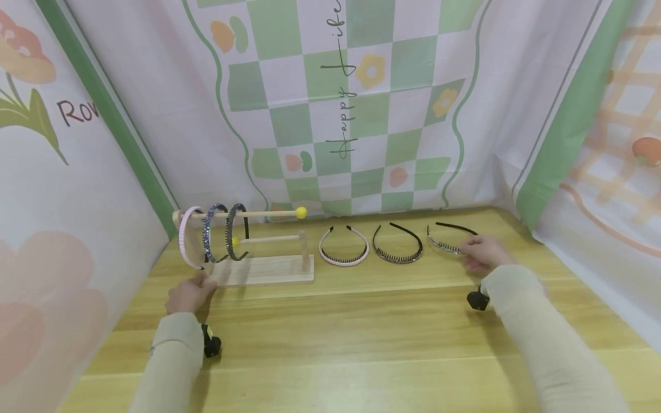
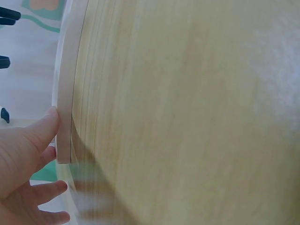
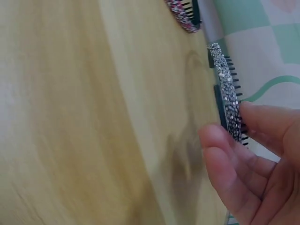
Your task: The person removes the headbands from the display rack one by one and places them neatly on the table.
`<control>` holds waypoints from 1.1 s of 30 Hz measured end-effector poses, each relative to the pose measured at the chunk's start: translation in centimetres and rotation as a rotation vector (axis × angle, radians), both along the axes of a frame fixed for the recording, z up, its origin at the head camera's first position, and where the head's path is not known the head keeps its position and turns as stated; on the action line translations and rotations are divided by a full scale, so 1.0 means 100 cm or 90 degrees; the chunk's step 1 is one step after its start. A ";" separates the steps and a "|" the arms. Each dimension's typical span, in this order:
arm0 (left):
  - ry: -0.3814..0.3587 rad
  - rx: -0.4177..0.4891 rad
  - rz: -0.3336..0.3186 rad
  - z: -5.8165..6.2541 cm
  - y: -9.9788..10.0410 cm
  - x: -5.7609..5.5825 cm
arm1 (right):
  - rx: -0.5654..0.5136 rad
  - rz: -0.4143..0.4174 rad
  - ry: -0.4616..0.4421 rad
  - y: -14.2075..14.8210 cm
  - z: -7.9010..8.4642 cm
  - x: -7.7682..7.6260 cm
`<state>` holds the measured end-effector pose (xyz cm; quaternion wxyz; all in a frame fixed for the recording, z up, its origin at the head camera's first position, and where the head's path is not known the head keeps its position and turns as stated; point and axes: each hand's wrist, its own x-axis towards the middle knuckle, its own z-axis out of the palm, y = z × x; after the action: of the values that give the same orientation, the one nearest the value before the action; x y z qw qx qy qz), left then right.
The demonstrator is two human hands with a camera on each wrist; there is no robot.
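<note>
My right hand (image 1: 484,253) pinches a silver glitter headband (image 3: 228,93) with comb teeth between thumb and fingers, at the right end of the row. At the left, my left hand (image 1: 188,294) holds the near left corner of a wooden headband rack (image 1: 268,277), thumb against the base edge (image 2: 66,93). From the rack's upper rod hang a pink headband (image 1: 183,241), a blue glitter headband (image 1: 206,232) and a dark toothed headband (image 1: 229,235). A pink-and-black headband (image 1: 345,263) and a dark glitter headband (image 1: 397,260) lie on the table between rack and right hand.
The upper rod ends in a yellow ball (image 1: 301,213), and a lower rod (image 1: 273,238) sits beneath it. Printed curtains (image 1: 330,115) enclose the back and sides of the wooden table (image 1: 330,344).
</note>
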<state>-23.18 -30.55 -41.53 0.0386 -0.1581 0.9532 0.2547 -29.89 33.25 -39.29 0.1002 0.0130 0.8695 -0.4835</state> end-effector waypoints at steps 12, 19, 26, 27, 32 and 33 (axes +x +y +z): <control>0.009 -0.002 0.006 -0.002 -0.001 -0.001 | -0.053 -0.026 -0.042 -0.007 -0.019 -0.006; 0.006 0.001 0.009 -0.003 -0.002 -0.003 | -0.054 -0.032 -0.032 -0.010 -0.022 -0.005; 0.002 -0.001 0.009 -0.001 0.000 -0.001 | -0.043 -0.027 -0.036 -0.011 -0.020 -0.004; 0.001 -0.001 0.008 0.000 0.000 -0.001 | -0.042 -0.027 -0.038 -0.010 -0.020 -0.004; -0.002 0.002 0.006 0.000 -0.001 -0.001 | -0.045 -0.021 -0.043 -0.006 -0.019 -0.007; -0.001 0.001 0.006 -0.001 -0.001 -0.001 | -0.047 -0.020 -0.043 -0.005 -0.018 -0.008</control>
<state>-23.28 -30.66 -41.58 0.0384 -0.1630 0.9521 0.2558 -30.66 32.71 -41.09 0.1222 0.0388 0.8468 -0.5162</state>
